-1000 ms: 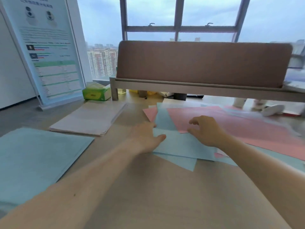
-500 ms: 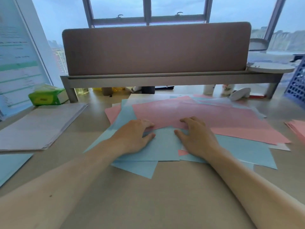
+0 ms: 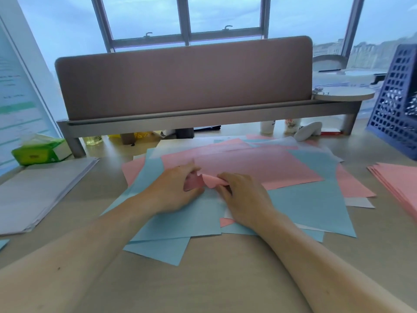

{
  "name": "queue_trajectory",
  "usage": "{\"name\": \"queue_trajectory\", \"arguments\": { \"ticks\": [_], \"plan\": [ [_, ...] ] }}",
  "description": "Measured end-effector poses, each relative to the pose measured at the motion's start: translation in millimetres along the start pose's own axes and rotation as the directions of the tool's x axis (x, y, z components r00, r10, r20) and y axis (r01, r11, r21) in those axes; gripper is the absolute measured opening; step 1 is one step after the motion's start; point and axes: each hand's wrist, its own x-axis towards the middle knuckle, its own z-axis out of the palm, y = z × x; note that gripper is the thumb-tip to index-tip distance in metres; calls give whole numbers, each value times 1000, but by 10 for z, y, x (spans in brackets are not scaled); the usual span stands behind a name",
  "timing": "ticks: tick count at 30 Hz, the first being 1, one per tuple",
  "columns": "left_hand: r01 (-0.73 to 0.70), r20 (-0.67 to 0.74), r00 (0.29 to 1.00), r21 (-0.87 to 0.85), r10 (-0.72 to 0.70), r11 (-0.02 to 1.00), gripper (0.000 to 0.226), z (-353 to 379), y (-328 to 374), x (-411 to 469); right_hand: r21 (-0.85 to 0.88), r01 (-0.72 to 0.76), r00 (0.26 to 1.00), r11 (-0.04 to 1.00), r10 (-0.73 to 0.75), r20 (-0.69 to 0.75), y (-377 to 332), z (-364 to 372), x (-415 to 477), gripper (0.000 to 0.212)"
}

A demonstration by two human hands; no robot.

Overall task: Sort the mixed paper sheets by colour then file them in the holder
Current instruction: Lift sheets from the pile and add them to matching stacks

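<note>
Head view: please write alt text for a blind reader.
The left hand and right hand pinch the curled corner of a pink sheet on a mixed pile of pink, blue and white paper. A pink stack and blue mesh holder sit at right.

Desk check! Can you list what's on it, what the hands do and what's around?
Surface: wooden desk, bare near the person.
Job's things: mixed pile of pink, blue and white sheets; pink stack at right; white stack at left; blue mesh holder far right.
Clutter: green tissue pack, cups under the shelf.
Hands: left hand and right hand both pinch the curled corner of the pink sheet.
Cables: nothing seen.
Surroundings: brown divider panel, window, poster at left.
</note>
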Motion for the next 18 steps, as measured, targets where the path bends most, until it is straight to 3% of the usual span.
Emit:
{"name": "queue_trajectory", "arguments": {
  "ticks": [5,9,12,15,18],
  "plan": [
    [-119,-69,990,61,124,991,56,-22,-173,-66,193,211,977,958,-212,-20,35,47,2,25],
    [-215,-178,952,192,249,958,20,-57,-242,-114,196,325,934,925,-282,-219,45,57,12,27],
    [-205,-341,890,293,302,934,17,-169,-165,-189,208,73,926,975,11,-378,97,49,30,38],
    [-168,-293,898,464,330,870,8,-202,-100,-189,449,-197,883,871,357,-306,177,-28,31,49],
    [9,-235,969,339,75,941,27,-147,-286,-95,476,-218,893,852,371,-255,166,-42,17,38]
  ]
}}
